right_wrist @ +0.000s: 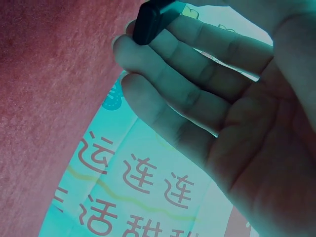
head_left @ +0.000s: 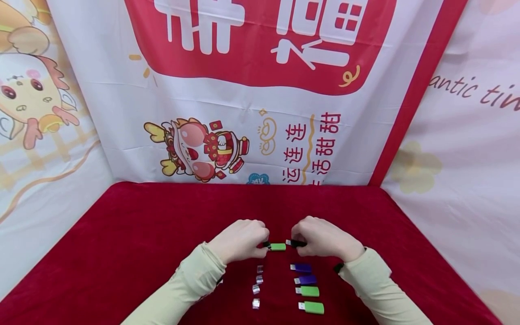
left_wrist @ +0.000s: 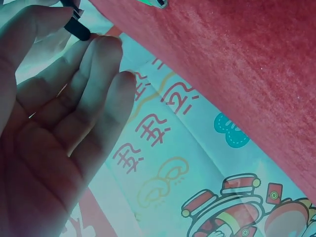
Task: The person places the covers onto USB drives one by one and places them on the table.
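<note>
In the head view both hands are raised close together over the red cloth. My left hand (head_left: 243, 239) pinches a small black piece (left_wrist: 77, 28) between thumb and fingertips; its exact kind I cannot tell. Right beside those fingertips is a green USB stick (head_left: 278, 247), its plug end toward the left hand. My right hand (head_left: 322, 237) holds a black USB stick (head_left: 298, 243), metal plug pointing left toward the green one. In the right wrist view the rounded end of this black stick (right_wrist: 152, 22) shows at the fingertips. The remaining fingers of both hands are loosely bent.
Nearer me, two purple USB sticks (head_left: 300, 268) and two green USB sticks (head_left: 311, 308) form a column on the red cloth (head_left: 162, 225). Left of them is a column of several small clear, shiny pieces (head_left: 256, 304). A printed curtain (head_left: 227, 104) hangs behind the table.
</note>
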